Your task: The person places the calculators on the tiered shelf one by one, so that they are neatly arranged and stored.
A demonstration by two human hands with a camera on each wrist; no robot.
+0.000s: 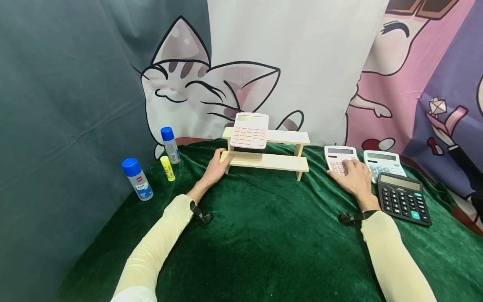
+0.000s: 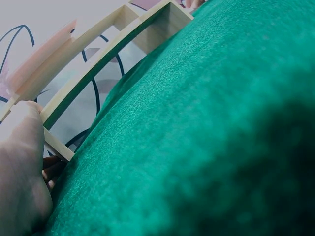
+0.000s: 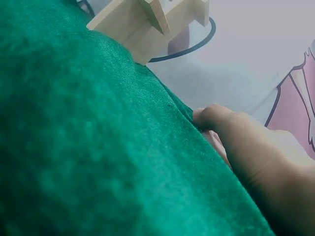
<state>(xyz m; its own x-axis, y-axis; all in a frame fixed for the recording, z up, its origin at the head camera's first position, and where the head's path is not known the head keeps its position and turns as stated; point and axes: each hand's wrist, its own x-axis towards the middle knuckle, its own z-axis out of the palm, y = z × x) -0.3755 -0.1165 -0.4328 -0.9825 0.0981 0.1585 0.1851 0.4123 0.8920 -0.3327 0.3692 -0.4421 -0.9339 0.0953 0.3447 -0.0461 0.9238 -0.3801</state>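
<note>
At the left end of a two-tier wooden stand (image 1: pixel 264 161), my left hand (image 1: pixel 216 168) grips the lower shelf. Its thumb lies on top, and in the left wrist view the other fingers (image 2: pixel 51 172) show behind the end leg. A pink-and-white calculator (image 1: pixel 250 131) leans on the upper tier near that end, keys facing me. To the right, my right hand (image 1: pixel 354 178) spans a second pink calculator (image 1: pixel 340 153) on the cloth, thumb at its left edge and fingers over its right side. Its lower keys are hidden by the hand.
Beside the right hand lie a white-and-teal calculator (image 1: pixel 385 162) and a black calculator (image 1: pixel 403 199), overlapping. On the left stand two blue-capped bottles (image 1: pixel 139 182) (image 1: pixel 171 149) and a yellow glue stick (image 1: pixel 167 169). Green cloth (image 1: pixel 264 235) covers the table; a printed curtain (image 1: pixel 302 50) hangs behind.
</note>
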